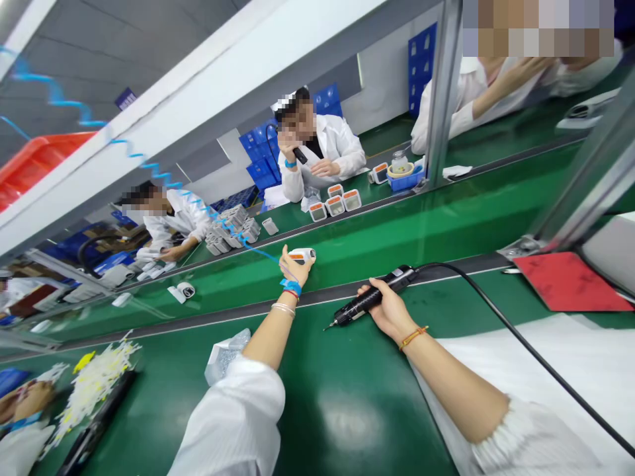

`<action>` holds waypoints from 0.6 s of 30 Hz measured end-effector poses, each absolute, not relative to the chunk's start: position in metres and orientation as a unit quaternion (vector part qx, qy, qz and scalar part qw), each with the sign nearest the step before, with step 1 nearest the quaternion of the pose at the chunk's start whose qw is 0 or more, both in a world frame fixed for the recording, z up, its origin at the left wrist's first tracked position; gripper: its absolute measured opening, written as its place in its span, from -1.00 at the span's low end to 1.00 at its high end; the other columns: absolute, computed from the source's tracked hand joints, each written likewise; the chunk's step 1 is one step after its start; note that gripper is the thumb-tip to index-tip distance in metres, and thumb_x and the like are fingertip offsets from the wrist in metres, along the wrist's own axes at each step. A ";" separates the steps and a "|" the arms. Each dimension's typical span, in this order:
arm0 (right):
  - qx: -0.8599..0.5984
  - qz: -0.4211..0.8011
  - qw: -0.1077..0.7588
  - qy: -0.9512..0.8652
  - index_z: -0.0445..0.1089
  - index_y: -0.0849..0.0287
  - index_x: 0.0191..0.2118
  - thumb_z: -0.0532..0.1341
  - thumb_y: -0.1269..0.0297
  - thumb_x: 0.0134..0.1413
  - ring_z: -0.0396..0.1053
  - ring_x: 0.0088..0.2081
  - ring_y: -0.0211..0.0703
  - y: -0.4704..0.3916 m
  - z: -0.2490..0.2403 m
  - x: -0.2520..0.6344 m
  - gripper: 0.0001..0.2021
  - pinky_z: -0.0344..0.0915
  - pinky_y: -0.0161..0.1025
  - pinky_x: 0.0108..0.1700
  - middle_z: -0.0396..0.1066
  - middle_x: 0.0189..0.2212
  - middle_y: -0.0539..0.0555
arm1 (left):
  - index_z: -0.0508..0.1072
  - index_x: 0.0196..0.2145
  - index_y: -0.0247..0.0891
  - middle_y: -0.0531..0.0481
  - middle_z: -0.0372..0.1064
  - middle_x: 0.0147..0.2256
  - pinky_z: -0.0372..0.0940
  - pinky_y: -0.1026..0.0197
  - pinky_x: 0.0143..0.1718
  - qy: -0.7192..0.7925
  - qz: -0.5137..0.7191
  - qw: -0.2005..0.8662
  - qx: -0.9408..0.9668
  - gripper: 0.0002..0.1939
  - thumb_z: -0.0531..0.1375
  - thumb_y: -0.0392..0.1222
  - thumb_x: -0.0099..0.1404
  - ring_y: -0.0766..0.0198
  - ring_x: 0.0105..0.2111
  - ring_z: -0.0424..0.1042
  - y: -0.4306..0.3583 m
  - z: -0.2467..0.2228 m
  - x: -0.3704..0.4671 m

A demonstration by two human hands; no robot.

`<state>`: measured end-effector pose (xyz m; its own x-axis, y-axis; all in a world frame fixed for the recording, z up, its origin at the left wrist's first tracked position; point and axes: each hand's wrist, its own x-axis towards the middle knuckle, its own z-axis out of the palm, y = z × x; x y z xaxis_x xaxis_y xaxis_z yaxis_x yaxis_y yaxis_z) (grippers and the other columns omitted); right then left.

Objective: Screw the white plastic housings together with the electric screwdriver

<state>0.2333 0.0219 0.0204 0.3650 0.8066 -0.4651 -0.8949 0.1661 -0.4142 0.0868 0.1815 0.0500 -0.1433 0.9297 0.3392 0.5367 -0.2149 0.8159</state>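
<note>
My left hand (296, 266) reaches out over the green conveyor belt, its fingers closed on a white device with an orange panel (303, 255). A blue strap with a coiled blue cord circles that wrist. In my right hand (387, 309) lies a black electric screwdriver (370, 299), its thin bit pointing left and down above the green bench (342, 383). From the screwdriver's rear end a black cable runs off to the lower right. Beside my left forearm sits a clear plastic bag of small parts (229, 354), partly hidden by my sleeve.
Another white device (184, 291) rests on the belt (397, 235) at left. Across it, co-workers in white coats sit near orange-and-white devices (335, 203) and stacked grey parts (231, 231). A red sheet (570, 281) and white sheeting (536, 357) lie right; white strips (99, 383) lie left.
</note>
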 end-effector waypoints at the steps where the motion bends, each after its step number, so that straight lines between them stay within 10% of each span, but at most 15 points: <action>1: -0.319 0.561 0.761 0.068 0.27 0.24 -0.42 0.21 0.48 -0.06 0.36 -0.48 -0.21 0.022 0.020 0.234 -0.92 0.42 -0.30 -0.41 0.35 -0.54 0.07 | 0.05 0.13 -0.21 -0.25 0.10 0.08 0.02 -0.02 0.11 0.595 0.456 0.208 0.628 -0.10 0.37 -0.25 -0.14 -0.04 0.14 0.08 0.187 0.048 0.091; 11: -0.309 0.561 0.766 0.057 0.26 0.24 -0.41 0.27 0.46 -0.14 0.37 -0.49 -0.20 0.021 0.020 0.236 -0.84 0.42 -0.28 -0.42 0.34 -0.54 0.06 | 0.07 0.06 -0.22 -0.05 0.31 -0.17 0.29 0.24 -0.19 0.479 0.459 0.390 0.638 -0.31 0.25 -0.26 -0.02 0.30 -0.24 0.39 0.155 0.044 0.056; 18: -0.314 0.544 0.777 0.044 0.21 0.19 -0.44 0.21 0.45 -0.10 0.33 -0.50 -0.25 0.021 0.020 0.238 -0.88 0.42 -0.30 -0.38 0.28 -0.58 -0.02 | 0.23 -0.02 -0.18 -0.07 0.26 -0.04 0.20 0.17 -0.08 0.245 0.236 0.606 0.719 -0.28 0.36 -0.31 -0.17 0.14 -0.08 0.31 0.052 0.053 -0.041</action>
